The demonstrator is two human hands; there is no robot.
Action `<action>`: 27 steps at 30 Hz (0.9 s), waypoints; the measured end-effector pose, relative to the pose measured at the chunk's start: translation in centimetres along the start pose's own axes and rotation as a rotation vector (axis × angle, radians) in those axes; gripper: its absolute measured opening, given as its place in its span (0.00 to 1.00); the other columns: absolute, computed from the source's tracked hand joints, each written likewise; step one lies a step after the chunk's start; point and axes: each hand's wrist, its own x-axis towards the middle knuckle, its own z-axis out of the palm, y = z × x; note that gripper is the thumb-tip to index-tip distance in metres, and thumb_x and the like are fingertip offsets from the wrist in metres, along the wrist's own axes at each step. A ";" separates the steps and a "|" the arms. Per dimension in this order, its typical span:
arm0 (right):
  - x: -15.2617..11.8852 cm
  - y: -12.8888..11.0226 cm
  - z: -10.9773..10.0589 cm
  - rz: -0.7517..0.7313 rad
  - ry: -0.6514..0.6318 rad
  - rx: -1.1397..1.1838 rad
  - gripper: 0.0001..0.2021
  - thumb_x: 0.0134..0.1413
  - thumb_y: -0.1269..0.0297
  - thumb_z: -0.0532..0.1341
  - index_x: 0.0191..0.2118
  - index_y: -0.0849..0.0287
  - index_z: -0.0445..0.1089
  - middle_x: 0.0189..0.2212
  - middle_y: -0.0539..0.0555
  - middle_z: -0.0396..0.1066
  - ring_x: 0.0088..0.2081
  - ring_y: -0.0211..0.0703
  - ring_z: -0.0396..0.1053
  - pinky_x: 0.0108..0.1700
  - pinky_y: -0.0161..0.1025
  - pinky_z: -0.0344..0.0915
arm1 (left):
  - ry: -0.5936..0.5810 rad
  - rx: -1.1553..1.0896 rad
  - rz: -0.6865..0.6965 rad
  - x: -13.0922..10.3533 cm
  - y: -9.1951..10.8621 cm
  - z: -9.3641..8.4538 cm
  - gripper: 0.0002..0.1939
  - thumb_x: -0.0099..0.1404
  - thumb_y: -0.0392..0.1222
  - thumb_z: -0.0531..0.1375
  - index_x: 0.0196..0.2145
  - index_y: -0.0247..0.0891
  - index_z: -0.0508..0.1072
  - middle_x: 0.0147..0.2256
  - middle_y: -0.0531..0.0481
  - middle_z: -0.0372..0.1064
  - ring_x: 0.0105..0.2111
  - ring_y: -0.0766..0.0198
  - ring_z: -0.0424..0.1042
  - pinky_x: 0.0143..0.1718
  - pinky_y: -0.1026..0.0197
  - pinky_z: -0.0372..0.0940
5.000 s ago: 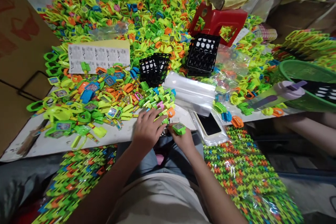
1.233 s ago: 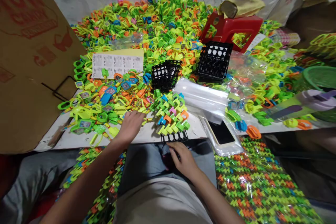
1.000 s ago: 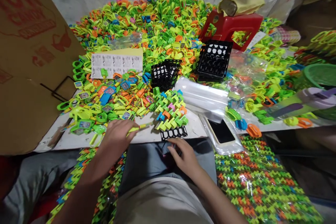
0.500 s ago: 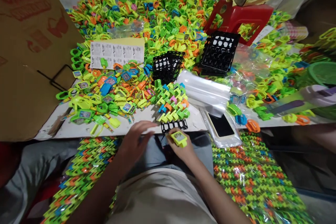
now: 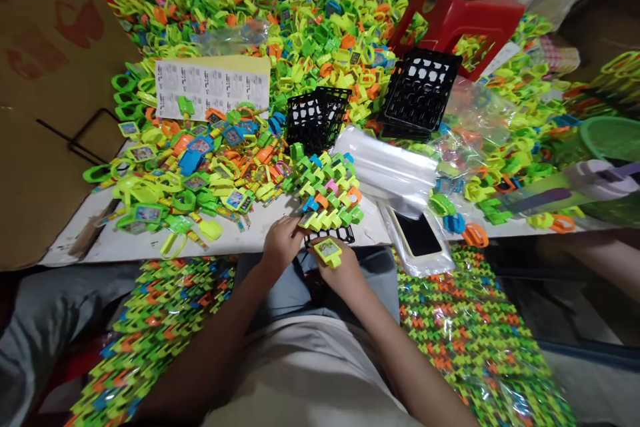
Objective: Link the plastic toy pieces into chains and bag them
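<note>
My right hand (image 5: 345, 273) is closed around a yellow toy watch (image 5: 328, 251), its square picture face turned up. Beside it, my left hand (image 5: 281, 243) has its fingers drawn together at the near left corner of a black plastic rack (image 5: 345, 234); what they pinch, if anything, is hidden. Rows of green, yellow, blue and orange toy watches (image 5: 330, 193) cover most of this rack, with a bare strip showing at the near edge. To the left lies a loose heap of toy watches (image 5: 200, 180) with picture faces.
Black racks (image 5: 420, 90) are stacked by a red stool (image 5: 475, 20). Clear plastic bags (image 5: 385, 167) and a bagged phone (image 5: 420, 235) lie right of the filled rack. A sticker sheet (image 5: 213, 87) rests on the pile. A cardboard box (image 5: 55, 133) stands left. Another person's arm (image 5: 590, 257) shows at right.
My left hand has moved right and its spread fingers have closed at the rack's corner. My right hand, still holding the yellow toy watch, has shifted slightly up and left. The camera view has shifted.
</note>
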 end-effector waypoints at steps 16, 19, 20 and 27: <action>-0.2 0.2 0.3 0.067 0.119 0.258 0.08 0.51 0.60 0.60 0.35 0.57 0.71 0.32 0.55 0.76 0.34 0.44 0.74 0.39 0.40 0.70 | 0.027 -0.042 -0.016 -1.1 -0.3 -1.6 0.08 0.60 0.37 0.59 0.38 0.39 0.72 0.36 0.48 0.73 0.38 0.60 0.72 0.41 0.59 0.65; -0.2 -0.1 0.0 0.021 0.068 0.162 0.06 0.52 0.64 0.58 0.35 0.56 0.71 0.32 0.55 0.75 0.35 0.45 0.73 0.40 0.40 0.69 | 0.103 -0.103 -0.039 -2.4 0.3 -2.6 0.08 0.63 0.36 0.55 0.41 0.39 0.69 0.38 0.47 0.71 0.39 0.62 0.70 0.42 0.60 0.65; -0.2 -0.3 -0.1 -0.004 0.044 0.100 0.07 0.52 0.67 0.57 0.36 0.57 0.71 0.33 0.55 0.75 0.36 0.45 0.73 0.40 0.40 0.69 | 0.124 -0.120 -0.048 -2.9 0.8 -2.9 0.08 0.64 0.37 0.54 0.41 0.38 0.69 0.37 0.47 0.70 0.39 0.63 0.70 0.41 0.60 0.65; 1.5 -2.7 -0.6 0.025 -0.208 -0.270 0.11 0.38 0.80 0.56 0.30 0.62 0.70 0.30 0.58 0.73 0.32 0.45 0.69 0.35 0.36 0.64 | 0.110 -0.220 0.134 -5.2 4.8 -3.1 0.17 0.59 0.43 0.60 0.46 0.40 0.63 0.43 0.46 0.63 0.43 0.60 0.66 0.43 0.58 0.65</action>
